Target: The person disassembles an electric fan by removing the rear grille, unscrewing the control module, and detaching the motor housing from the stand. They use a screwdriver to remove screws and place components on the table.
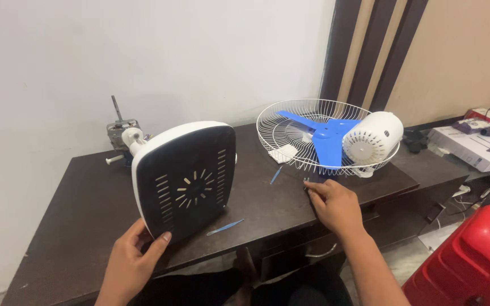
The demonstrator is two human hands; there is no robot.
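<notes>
Two hands on the job here, each doing something different. The left hand point(134, 258) is clamped on the bottom edge of the fan's back cover point(185, 178), a squarish panel with a white rim and a dark face full of vent slots, thumb on the front and fingers tucked behind. It's held up on edge, tilted back a bit, near the front of the dark wooden table point(75, 215), probably so the slotted side faces the person and the thing doesn't flop over.

The right hand point(336, 205) is flat-ish on the table further right, fingers together and curled down at the tips onto a tiny dark bit point(306, 182), looks like a screw or something similar but it's too small to say for sure. Can't tell if it's actually pinched or just touched.

Just behind the cover sits the bare motor point(123, 133) with its shaft sticking up, plus a white neck piece, partly hidden by the cover. A thin blue tool point(225, 227) lies on the table just right of the cover, and another blue sliver point(276, 175) lies closer to the wire guard.

The white wire guard point(290, 122) lies dish-up at the back right, working like a tray: the blue blade point(321, 136) and a white motor housing point(372, 137) rest inside it, so the loose parts stay corralled.

Off to the right, well apart, there's a red plastic case point(472, 260) and some boxes point(472, 147) on a lower ledge.
</notes>
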